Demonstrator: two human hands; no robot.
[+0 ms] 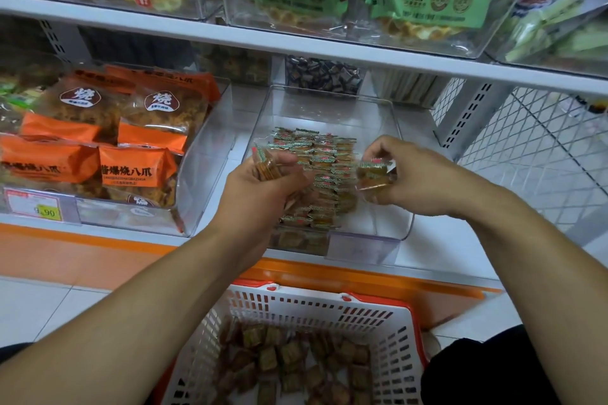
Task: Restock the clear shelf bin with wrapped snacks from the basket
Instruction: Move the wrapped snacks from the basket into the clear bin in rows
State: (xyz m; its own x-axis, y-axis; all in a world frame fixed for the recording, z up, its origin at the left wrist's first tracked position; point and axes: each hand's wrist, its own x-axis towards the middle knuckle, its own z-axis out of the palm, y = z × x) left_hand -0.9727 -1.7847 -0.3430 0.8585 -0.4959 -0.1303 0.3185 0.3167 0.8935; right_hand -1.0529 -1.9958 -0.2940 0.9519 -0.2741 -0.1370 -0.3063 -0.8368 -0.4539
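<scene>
At nine o'clock on the lower shelf sits a bin of orange snack bags (108, 141) — about seven show, though those behind are hard to tell apart. Moving right, the left hand (263, 187) hangs over the near left part of the clear shelf bin (399, 128), its fingers (283, 159) curled round a stack of wrapped snacks (265, 164); I cannot count the pieces in that stack. Below and beyond it, the bin already holds rows of the same snacks (322, 171), some dozens, packed on its left and middle, while its right side and far end are bare. Further right, the right hand (418, 174) pinches two or three snacks (376, 174) between thumb and fingertips, just above the right edge of the rows.

To my eye the step is laying these pieces into the bin. Done well, the right hand would set its few down flat at the bare three o'clock side, edges lined with the row beside them, and the left would feed from its stack one at a time — not drop the lot.

At six o'clock, on the floor, one white basket (332, 309) with an orange rim holds several dozen more.
</scene>
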